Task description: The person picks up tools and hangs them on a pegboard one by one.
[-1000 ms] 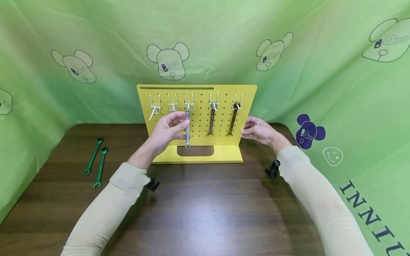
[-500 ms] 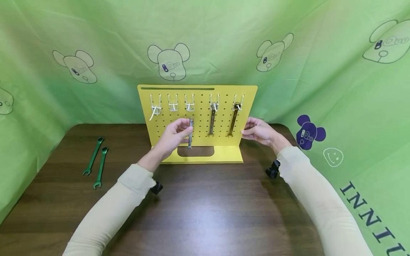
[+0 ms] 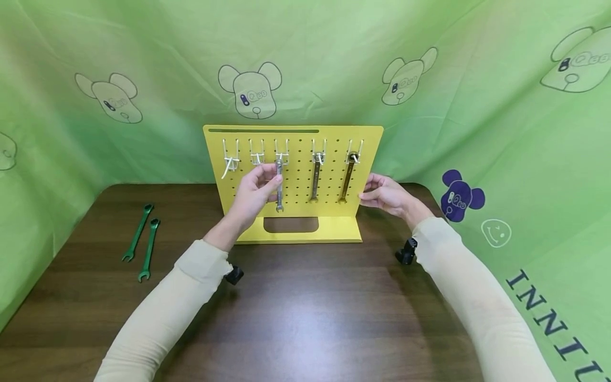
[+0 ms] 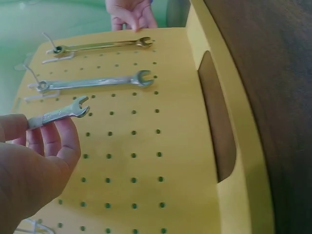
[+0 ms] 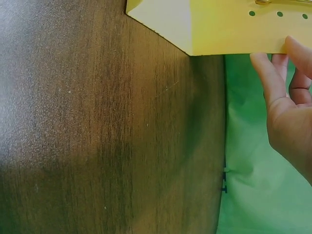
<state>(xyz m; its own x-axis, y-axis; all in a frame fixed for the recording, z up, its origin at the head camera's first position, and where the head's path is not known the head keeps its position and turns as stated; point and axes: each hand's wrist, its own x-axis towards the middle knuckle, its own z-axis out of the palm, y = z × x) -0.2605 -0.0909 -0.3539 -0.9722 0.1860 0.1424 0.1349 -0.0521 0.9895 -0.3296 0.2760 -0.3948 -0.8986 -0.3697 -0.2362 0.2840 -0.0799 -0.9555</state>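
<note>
In the head view my left hand pinches a silver combination wrench between thumb and fingers. The wrench stands upright before the yellow pegboard, its ring end up against the third white hook from the left. Whether the ring is over that hook's prong I cannot tell. The left wrist view shows the wrench's open end sticking out past the fingers. At the board's right edge my right hand grips the panel, thumb on the front face; its fingers are partly hidden behind.
A dark silver wrench and a brassy wrench hang from hooks further right. Two bare hooks, one the leftmost hook, are to the left. A pair of green wrenches lies on the brown table. Green cloth surrounds everything.
My left hand first drew the silver wrench down and away from the third hook, then raised it back up to the hook. The right hand has stayed on the board's edge.
</note>
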